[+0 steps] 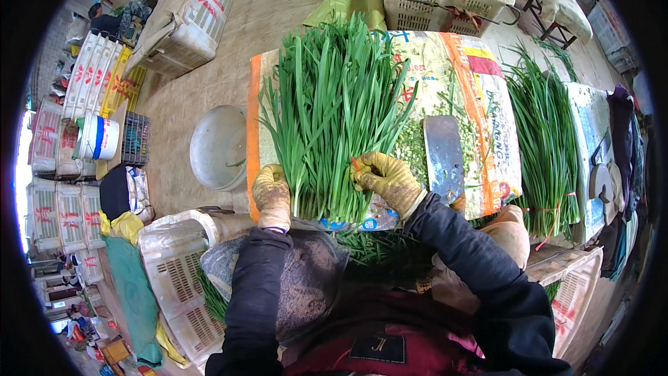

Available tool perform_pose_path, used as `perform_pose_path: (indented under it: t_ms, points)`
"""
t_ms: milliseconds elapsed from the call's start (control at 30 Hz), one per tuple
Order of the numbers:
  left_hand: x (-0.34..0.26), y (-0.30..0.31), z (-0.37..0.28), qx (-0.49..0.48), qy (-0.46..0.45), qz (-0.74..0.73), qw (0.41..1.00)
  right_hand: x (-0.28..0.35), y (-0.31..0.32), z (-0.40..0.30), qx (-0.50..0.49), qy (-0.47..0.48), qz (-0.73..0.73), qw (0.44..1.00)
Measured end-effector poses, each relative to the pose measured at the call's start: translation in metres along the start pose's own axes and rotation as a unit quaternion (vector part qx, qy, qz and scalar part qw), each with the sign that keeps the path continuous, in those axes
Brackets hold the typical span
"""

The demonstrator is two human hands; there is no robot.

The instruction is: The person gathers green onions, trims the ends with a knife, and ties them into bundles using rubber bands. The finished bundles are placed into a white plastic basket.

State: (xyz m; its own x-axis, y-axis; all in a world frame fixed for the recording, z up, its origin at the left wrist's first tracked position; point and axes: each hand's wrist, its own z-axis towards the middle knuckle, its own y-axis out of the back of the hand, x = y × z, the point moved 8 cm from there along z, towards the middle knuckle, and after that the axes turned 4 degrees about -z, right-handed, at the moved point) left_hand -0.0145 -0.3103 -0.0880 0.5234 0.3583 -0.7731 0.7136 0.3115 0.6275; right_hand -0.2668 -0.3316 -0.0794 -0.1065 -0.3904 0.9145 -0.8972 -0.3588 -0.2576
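A thick pile of long green leaves, seemingly garlic chives point(329, 109), lies on a padded work surface covered with printed woven sacks point(438, 55). My left hand point(272, 193), in a stained yellow glove, rests against the pile's lower left side; its fingertips are partly hidden. On the right, my gloved right hand point(389, 177) pinches a short orange strip point(356, 164) over the lower stems. A broad metal blade point(443, 151) lies beside that hand among chopped pale trimmings point(412, 146).
Farther right lies another chive bundle point(545, 151), bound with a reddish tie point(548, 210). A plastic crate point(428, 5) of greens stands beyond the work surface. To the left are a white tub point(219, 146) and a crate point(177, 266). Another person point(117, 23) is at the far left.
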Motion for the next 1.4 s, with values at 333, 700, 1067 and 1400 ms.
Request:
perform_pose_path:
  t_ms: [333,700,1067,1400]
  points:
    - [-0.036,0.006,-0.01,-0.051,-0.153,0.247,0.956,-0.001,0.006,-0.005,0.003,-0.005,0.008,1.0]
    - [0.039,0.009,0.004,0.018,0.126,-0.105,0.986,-0.004,0.009,-0.006,-0.001,-0.044,-0.002,0.999]
    - [0.022,-0.008,-0.016,0.035,0.256,-0.434,0.863,-0.007,0.011,-0.004,-0.007,-0.032,0.004,0.999]
    - [0.011,-0.005,-0.026,0.004,0.218,-0.469,0.856,0.01,0.009,-0.023,-0.047,0.016,0.051,0.997]
